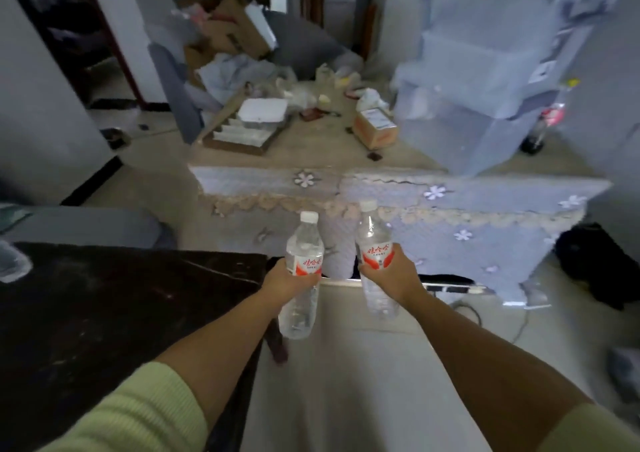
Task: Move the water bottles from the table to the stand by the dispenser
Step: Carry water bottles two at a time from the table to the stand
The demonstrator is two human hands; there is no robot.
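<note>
Head view: both forearms reach forward, the left hand (289, 280) gripping the left bottle (302, 275) and the right hand (391, 275) gripping the right bottle (375, 261), upright, over pale floor (346, 365) before the cloth-covered table (346, 188); a dark table (104, 313) lies left of the bottles.

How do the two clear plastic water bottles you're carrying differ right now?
The clear plastic water bottle in the left hand sits lower in the head view than the clear plastic water bottle in the right hand. The left bottle leans right at its cap; the right one leans left. Both have white caps and red-and-white labels, each gripped at the label by the left hand or right hand.
</note>
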